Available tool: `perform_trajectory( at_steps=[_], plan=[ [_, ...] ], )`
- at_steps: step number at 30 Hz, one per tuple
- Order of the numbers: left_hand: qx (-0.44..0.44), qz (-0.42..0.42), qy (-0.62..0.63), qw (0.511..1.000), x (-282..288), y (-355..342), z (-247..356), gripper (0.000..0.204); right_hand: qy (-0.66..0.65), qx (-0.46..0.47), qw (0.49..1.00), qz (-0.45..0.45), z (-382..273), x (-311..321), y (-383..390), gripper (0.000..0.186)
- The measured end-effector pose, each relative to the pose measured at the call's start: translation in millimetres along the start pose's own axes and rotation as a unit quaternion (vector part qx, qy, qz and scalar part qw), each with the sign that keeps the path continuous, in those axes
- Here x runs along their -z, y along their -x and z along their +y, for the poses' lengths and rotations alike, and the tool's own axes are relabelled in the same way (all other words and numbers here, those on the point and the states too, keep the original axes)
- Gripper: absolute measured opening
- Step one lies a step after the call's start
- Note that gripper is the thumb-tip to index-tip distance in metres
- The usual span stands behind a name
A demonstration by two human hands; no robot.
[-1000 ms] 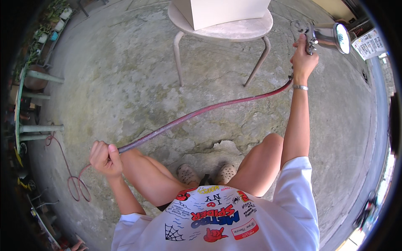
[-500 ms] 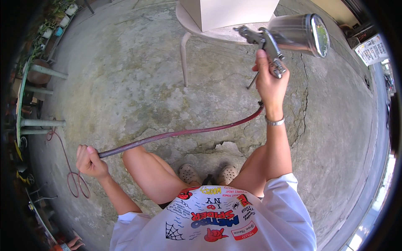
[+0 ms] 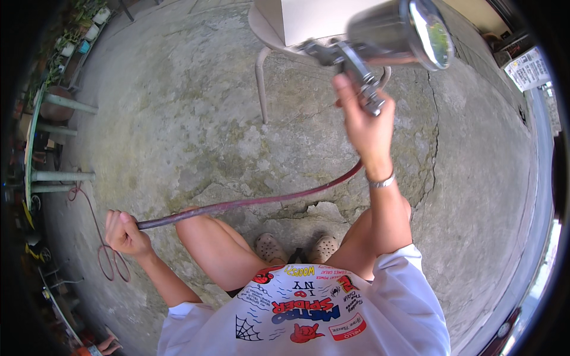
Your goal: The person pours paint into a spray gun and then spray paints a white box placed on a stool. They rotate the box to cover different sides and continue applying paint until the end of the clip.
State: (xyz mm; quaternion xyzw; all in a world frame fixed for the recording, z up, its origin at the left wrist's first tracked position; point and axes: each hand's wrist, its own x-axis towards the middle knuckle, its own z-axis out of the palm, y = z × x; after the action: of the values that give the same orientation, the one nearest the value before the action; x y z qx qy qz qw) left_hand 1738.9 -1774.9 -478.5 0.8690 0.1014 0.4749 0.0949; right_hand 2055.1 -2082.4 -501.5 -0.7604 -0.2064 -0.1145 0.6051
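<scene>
My right hand point(image 3: 369, 127) is closed round the handle of a metal spray gun point(image 3: 356, 66), raised in front of me and slightly blurred. A large silvery cup point(image 3: 386, 32) sits on the gun and leans to the right. The gun's nozzle end points left, close to a pale box point(image 3: 326, 21) on a light round-edged seat point(image 3: 267, 32). A dark red hose point(image 3: 255, 202) hangs from below my right hand and runs across my knee to the left. My left hand point(image 3: 126, 232) is wrapped round that hose at the lower left.
Cracked, stained concrete floor point(image 3: 190, 130) spreads around me. Green-legged furniture point(image 3: 65, 176) and potted plants point(image 3: 74, 32) line the left side. A thin coiled hose point(image 3: 110, 261) lies on the left floor. A printed sheet point(image 3: 527, 70) hangs at the far right.
My right hand and the spray gun have moved left along the box and slightly toward me. The hose sags a little lower, while my left hand has shifted only slightly.
</scene>
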Motion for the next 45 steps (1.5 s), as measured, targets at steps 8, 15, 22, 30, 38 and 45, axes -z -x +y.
perform_trajectory(
  at_steps=[8, 15, 22, 30, 38, 45],
  plan=[
    [-0.004, -0.025, 0.039, 0.999, -22, 4, 15, 0.035, 0.088, -0.023, 0.984, 0.152, 66, 71, -76, 0.041],
    [-0.006, -0.059, 0.052, 0.997, -35, 4, 31, 0.035, 0.146, -0.048, 0.962, 0.228, 86, 112, -122, 0.051],
    [0.012, -0.010, 0.059, 0.998, -34, 8, 18, 0.037, 0.103, -0.052, 0.978, 0.174, 67, 97, -85, 0.037],
    [0.006, 0.028, 0.008, 1.000, -2, -2, 2, 0.040, -0.011, -0.028, 0.999, 0.019, -2, 19, -11, 0.033],
    [0.010, 0.047, -0.006, 0.999, 16, -4, -9, 0.039, -0.110, 0.011, 0.990, -0.091, -50, -15, 11, 0.034],
    [0.001, 0.021, -0.008, 1.000, 11, -6, 0, 0.038, 0.060, 0.001, 0.998, 0.023, -28, 3, -39, 0.034]
  ],
)
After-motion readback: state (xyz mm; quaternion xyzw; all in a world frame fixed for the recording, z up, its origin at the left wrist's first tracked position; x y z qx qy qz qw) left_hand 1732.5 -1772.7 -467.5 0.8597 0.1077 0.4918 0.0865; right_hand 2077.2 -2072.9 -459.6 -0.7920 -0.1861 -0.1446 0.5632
